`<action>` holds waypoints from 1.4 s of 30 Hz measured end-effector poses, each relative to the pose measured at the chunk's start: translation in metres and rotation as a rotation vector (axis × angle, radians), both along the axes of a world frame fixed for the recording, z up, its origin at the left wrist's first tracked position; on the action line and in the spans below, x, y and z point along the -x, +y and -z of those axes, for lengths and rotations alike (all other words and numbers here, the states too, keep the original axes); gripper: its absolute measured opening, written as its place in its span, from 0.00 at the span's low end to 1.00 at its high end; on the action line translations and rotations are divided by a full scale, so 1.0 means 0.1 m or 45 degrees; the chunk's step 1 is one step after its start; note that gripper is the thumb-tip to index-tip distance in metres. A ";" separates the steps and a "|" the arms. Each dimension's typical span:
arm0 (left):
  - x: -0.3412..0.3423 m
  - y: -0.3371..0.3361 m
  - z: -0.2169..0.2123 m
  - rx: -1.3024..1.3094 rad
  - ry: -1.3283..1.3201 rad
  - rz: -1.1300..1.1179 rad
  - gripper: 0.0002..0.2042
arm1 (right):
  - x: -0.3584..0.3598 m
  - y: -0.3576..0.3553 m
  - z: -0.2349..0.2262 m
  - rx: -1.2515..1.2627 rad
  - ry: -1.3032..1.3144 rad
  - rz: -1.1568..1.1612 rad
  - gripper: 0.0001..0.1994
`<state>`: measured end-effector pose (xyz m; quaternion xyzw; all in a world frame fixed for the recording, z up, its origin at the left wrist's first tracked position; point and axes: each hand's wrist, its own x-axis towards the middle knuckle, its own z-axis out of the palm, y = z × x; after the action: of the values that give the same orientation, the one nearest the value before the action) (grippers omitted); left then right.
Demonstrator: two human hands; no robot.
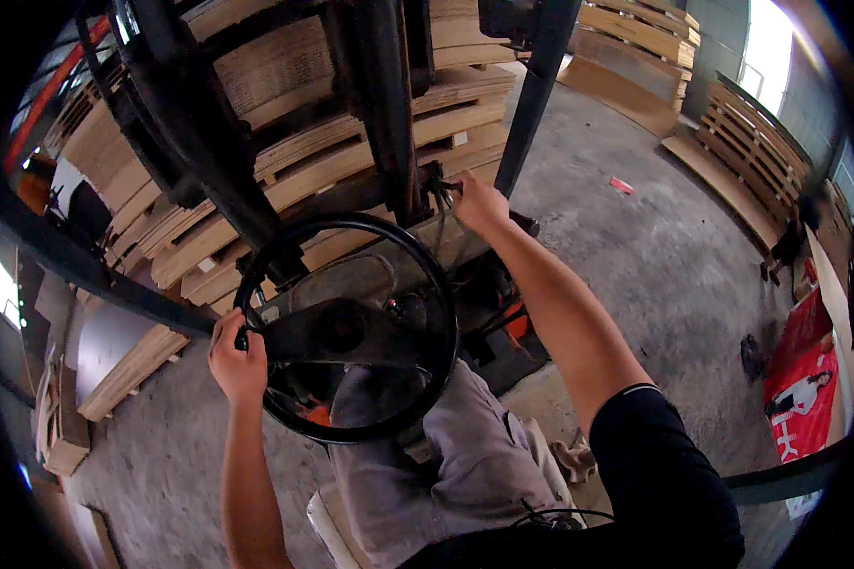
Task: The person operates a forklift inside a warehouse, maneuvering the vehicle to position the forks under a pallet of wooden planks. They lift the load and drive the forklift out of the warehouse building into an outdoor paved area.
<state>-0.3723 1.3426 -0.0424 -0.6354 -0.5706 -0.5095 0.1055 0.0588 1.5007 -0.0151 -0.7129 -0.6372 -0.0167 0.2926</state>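
I sit at the controls of a forklift, with a black steering wheel (451, 346) in front of me. My left hand (239, 358) is closed on the left side of the wheel, perhaps round a small knob on its rim. Reaching forward past the wheel, my right hand (481, 204) has its fingers wrapped round a control lever (439, 186), which it mostly hides. Beyond the wheel rises the dark forklift mast (381, 104). Directly behind the mast stand stacked wooden boards (304, 161) on pallets.
More stacked boards (626, 71) stand at the far right, near slatted pallets (754, 142). A red banner (807, 379) leans at the right, and a dark-clothed person (795, 237) is near the wall. A board stack (133, 365) lies left. Dark frame posts (539, 95) flank me.
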 end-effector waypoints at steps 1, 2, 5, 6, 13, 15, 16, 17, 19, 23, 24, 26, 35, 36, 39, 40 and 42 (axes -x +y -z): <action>0.01 0.00 -0.01 -0.005 0.025 -0.010 0.12 | 0.01 -0.02 -0.02 0.006 0.007 0.005 0.22; 0.01 0.00 -0.01 -0.010 0.049 -0.019 0.12 | 0.03 -0.03 -0.04 0.013 0.014 0.011 0.22; 0.08 0.02 -0.02 -0.026 -0.014 0.035 0.12 | 0.04 0.02 -0.05 0.044 0.003 -0.014 0.22; 0.08 0.01 -0.02 -0.021 -0.008 0.024 0.12 | 0.06 0.00 -0.05 0.051 0.002 0.000 0.21; 0.08 0.00 -0.07 -0.033 0.010 0.018 0.12 | 0.08 -0.05 -0.02 -0.040 0.044 -0.009 0.19; 0.13 0.02 -0.06 -0.041 0.004 0.036 0.12 | 0.06 -0.02 0.00 -0.069 0.019 -0.020 0.19; 0.18 0.04 -0.02 -0.047 -0.016 0.041 0.12 | 0.09 -0.02 -0.01 -0.052 0.022 -0.034 0.19; 0.21 0.05 0.00 -0.053 -0.037 0.047 0.12 | 0.12 -0.01 -0.03 -0.035 0.024 -0.047 0.19; 0.16 0.00 -0.09 -0.034 0.010 0.008 0.12 | 0.13 -0.04 -0.03 -0.045 0.045 -0.031 0.18; 0.19 0.01 -0.14 -0.089 0.083 0.034 0.11 | 0.11 -0.07 -0.02 -0.092 0.086 0.005 0.20; 0.20 0.01 -0.14 -0.080 0.084 0.035 0.11 | 0.13 -0.11 -0.04 -0.078 0.090 -0.011 0.19; 0.22 -0.01 -0.15 -0.062 0.088 0.037 0.11 | 0.17 -0.21 -0.05 -0.051 0.099 -0.041 0.19; 0.26 0.01 -0.18 -0.075 0.086 0.055 0.12 | 0.06 -0.90 0.59 -0.354 0.279 -0.091 0.24; 0.25 0.00 -0.21 -0.065 0.082 0.054 0.12 | 0.01 -1.03 0.63 -0.246 0.272 -0.081 0.34; 0.28 -0.01 -0.22 -0.051 0.074 0.046 0.12 | -0.02 -1.39 0.66 -0.283 0.533 -0.001 0.34; 0.30 0.02 -0.21 -0.059 0.082 0.059 0.12 | -0.07 -1.42 0.70 -0.383 0.478 0.031 0.31; 0.29 0.04 -0.20 -0.057 0.089 0.077 0.12 | -0.24 -1.36 0.73 -0.444 0.478 0.130 0.29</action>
<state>-0.4011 1.3471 -0.0224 -0.6672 -0.5357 -0.5025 0.1242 0.0831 1.3649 -0.0885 -0.6735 -0.5225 -0.0084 0.5229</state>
